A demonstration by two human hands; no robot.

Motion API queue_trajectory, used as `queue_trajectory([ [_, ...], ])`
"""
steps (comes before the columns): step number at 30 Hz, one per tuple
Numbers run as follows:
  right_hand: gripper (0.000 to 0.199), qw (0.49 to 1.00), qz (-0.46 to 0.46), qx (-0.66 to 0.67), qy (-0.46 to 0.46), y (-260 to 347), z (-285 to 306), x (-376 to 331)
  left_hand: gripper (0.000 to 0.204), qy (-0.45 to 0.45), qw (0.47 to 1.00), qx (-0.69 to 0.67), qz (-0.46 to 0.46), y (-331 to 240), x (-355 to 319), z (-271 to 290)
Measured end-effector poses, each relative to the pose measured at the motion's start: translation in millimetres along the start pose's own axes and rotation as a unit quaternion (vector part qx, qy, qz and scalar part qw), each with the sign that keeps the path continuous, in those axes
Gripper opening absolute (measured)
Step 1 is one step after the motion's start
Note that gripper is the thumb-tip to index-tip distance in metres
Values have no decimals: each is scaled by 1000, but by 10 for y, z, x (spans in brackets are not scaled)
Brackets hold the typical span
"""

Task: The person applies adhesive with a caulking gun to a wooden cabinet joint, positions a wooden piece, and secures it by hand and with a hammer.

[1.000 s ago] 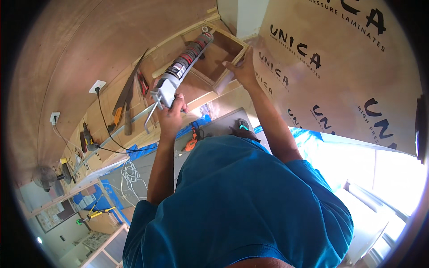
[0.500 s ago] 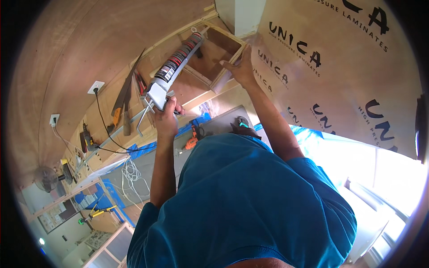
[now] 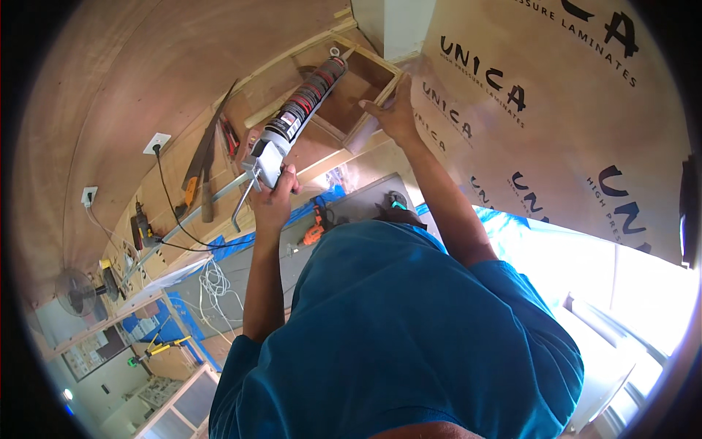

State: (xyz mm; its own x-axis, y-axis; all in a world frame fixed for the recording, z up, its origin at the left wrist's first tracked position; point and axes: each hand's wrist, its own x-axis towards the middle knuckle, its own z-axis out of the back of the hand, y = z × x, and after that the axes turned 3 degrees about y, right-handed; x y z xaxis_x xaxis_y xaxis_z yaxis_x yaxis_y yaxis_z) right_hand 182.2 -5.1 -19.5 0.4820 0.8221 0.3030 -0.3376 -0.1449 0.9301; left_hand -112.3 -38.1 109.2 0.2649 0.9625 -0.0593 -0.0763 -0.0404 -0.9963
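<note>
While the caulking gun (image 3: 301, 108) is held aslant over the open wooden frame (image 3: 361, 133), its handle clasped in the left hand (image 3: 273, 199), the frame's near corner is straddled by the spread thumb and fingers of the right hand (image 3: 396, 117); whether it is pinched cannot be told. Nozzle (image 3: 349, 53) alignment seems in hand, and steady aim appears to be called for.

left fingers (image 3: 290, 178) curled, arms (image 3: 447, 194) outstretched

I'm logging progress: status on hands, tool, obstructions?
Left hand gripping silver caulking gun, black cartridge loaded. Right hand touching rectangular wooden frame. Gun hides part of frame.
</note>
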Motion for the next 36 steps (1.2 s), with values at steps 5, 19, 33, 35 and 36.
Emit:
queue_trajectory([
  [5,125,998,-56,-18,20,-93,2,-8,12,23,999,29,-7,-21,-96,16],
  [19,124,996,-68,49,-3,13,-17,-48,10,89,994,55,12,-77,-266,-1],
  [33,113,982,-34,183,15,-271,-29,-255,16,81,987,-109,81,-42,-403,22],
  [35,113,984,-48,170,25,-258,4,-247,15,92,986,-113,82,-58,-374,2],
  [36,112,984,-53,165,30,-241,14,-240,15,74,987,-110,90,-60,-357,-16],
])
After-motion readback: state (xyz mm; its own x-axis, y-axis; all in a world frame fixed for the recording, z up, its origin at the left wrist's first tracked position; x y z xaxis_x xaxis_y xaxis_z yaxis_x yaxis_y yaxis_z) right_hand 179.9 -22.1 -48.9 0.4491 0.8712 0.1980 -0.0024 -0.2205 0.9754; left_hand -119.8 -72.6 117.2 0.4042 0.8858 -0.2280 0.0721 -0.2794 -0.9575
